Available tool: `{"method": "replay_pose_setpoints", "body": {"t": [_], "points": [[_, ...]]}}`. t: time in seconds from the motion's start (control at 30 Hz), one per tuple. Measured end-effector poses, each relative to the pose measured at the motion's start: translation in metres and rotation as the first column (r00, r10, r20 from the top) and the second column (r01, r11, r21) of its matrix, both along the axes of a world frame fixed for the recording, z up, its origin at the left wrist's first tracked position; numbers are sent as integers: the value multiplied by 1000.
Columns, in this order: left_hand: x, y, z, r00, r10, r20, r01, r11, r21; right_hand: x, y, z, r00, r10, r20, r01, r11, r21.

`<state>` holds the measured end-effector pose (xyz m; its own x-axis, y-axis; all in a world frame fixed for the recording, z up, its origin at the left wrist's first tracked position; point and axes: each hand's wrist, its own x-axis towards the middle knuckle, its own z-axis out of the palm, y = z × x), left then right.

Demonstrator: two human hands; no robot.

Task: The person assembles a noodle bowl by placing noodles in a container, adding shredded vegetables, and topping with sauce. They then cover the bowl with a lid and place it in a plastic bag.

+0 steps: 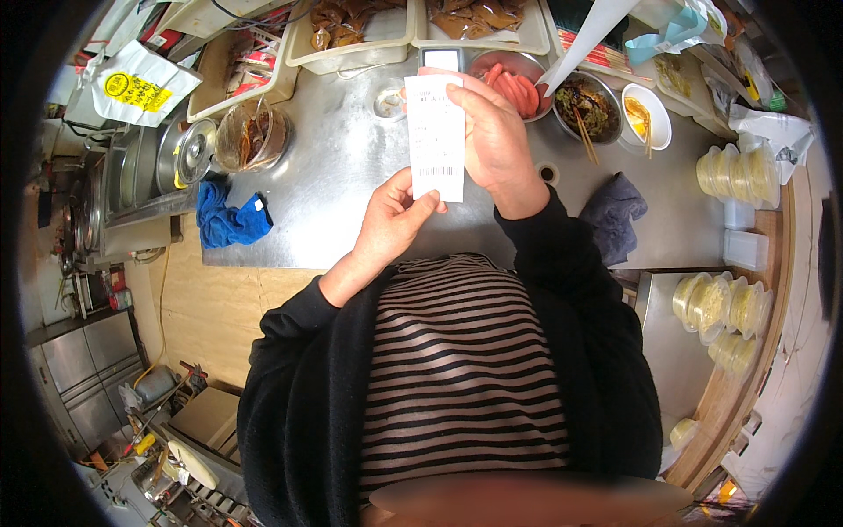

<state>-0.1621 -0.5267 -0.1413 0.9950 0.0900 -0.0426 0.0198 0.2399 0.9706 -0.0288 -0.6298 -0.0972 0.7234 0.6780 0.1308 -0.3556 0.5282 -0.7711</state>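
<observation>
A long white paper receipt (430, 132) with a barcode near its lower end is held up over the steel table. My left hand (391, 220) pinches its bottom end between thumb and fingers. My right hand (499, 145) grips the upper right edge, thumb in front and the other fingers behind the paper. Just beyond the top of the receipt, the end of a small dark-framed object with a pale face (441, 60) shows; the rest of it is hidden. Partly behind my right hand stands a metal bowl of pink slices (520, 95).
On the steel table (329, 193) lie a blue cloth (233, 217) and a grey cloth (613, 215). A dark-filled bowl (587, 110) and a white bowl (646, 127) hold chopsticks. At left stand a glass jar (250, 136) and lidded pot (195, 151); bins (351, 57) line the back.
</observation>
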Motion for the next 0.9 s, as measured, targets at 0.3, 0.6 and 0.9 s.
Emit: {"method": "replay_pose_setpoints", "body": {"t": [0.3, 0.6, 0.9], "points": [[-3, -1, -3, 1000, 22, -7, -22, 999, 36, -3, -1, -1, 1000, 7, -23, -6, 1000, 27], [4, -4, -1, 996, 92, -11, -91, 993, 80, -10, -1, -8, 999, 5, -43, -4, 1000, 31], [14, 19, -3, 992, 97, 86, -102, 993, 57, -7, -8, -6, 994, 41, -97, -43, 999, -14]]}}
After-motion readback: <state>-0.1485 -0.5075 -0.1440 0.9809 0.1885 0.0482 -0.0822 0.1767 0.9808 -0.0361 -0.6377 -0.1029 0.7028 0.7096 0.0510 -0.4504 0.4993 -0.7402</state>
